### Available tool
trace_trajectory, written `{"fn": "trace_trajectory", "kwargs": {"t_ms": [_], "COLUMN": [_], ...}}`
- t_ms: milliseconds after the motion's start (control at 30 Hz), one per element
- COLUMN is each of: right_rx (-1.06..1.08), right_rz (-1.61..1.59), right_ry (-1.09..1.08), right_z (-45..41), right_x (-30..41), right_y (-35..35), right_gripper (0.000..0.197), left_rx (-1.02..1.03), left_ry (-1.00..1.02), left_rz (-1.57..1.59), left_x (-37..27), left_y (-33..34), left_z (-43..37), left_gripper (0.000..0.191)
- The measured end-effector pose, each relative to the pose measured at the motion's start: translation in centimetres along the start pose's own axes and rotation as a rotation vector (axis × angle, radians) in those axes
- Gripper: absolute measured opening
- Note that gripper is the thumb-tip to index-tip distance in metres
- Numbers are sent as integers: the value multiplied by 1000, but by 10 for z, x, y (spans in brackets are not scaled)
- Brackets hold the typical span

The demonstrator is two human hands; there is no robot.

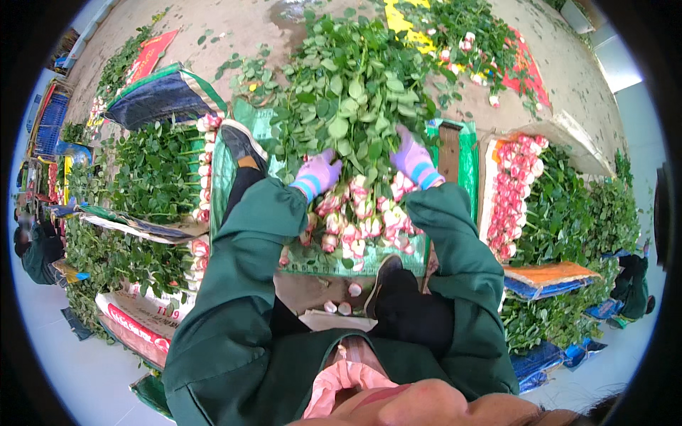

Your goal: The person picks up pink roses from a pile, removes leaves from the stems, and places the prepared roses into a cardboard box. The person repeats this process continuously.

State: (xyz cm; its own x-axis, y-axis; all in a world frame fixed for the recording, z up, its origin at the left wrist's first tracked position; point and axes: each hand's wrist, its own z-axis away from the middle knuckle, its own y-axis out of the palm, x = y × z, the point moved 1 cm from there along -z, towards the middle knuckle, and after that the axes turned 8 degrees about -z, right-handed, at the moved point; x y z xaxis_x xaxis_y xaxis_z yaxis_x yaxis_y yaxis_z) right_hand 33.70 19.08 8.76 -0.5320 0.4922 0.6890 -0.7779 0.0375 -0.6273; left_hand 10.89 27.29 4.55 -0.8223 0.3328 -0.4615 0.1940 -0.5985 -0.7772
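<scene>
A large heap of leafy rose stems (351, 90) lies before me on a green woven plastic sheet (319, 265), its pink-and-white rose heads (362, 213) pointing towards me. Both hands wear lilac gloves with blue cuff bands. At the heap's left side, just above the blooms, my left hand (319, 171) rests against the stems and leaves. My right hand (413, 154) touches the heap's right side, its fingers partly among the leaves. Whether either hand has closed around any stems cannot be told, as foliage hides the fingertips.
Bundled roses (202, 170) stand between woven dividers on the left, and more rose bundles (514, 191) on the right. Farther off, loose roses (469, 53) lie on the floor. Loose petals (343, 308) lie near my feet. People work at the far left (37, 250) and far right (634, 287).
</scene>
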Motion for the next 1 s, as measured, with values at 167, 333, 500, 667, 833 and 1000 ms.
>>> {"fn": "trace_trajectory", "kwargs": {"t_ms": [167, 333, 500, 667, 833, 1000], "right_rx": [289, 446, 187, 360, 263, 37], "right_rz": [-1292, -1548, -813, -1051, -1481, -1276], "right_ry": [-317, -318, -253, -22, -111, -160], "right_z": [8, 37, -8, -17, 42, 82], "right_x": [-13, 19, -26, 18, 105, 76], "right_y": [-17, -11, 22, -22, -113, -91], "right_gripper": [73, 75, 39, 23, 41, 22], "left_rx": [-89, -193, -731, -353, -213, -184], "left_ry": [-13, -113, 137, 244, 24, 28], "left_rz": [139, 211, 369, -244, 120, 123], "left_x": [-17, -3, -21, -74, -50, -30], "left_y": [7, 27, 23, 16, 47, 42], "left_z": [7, -1, 4, 36, 21, 16], "left_gripper": [82, 80, 50, 70, 74, 72]}}
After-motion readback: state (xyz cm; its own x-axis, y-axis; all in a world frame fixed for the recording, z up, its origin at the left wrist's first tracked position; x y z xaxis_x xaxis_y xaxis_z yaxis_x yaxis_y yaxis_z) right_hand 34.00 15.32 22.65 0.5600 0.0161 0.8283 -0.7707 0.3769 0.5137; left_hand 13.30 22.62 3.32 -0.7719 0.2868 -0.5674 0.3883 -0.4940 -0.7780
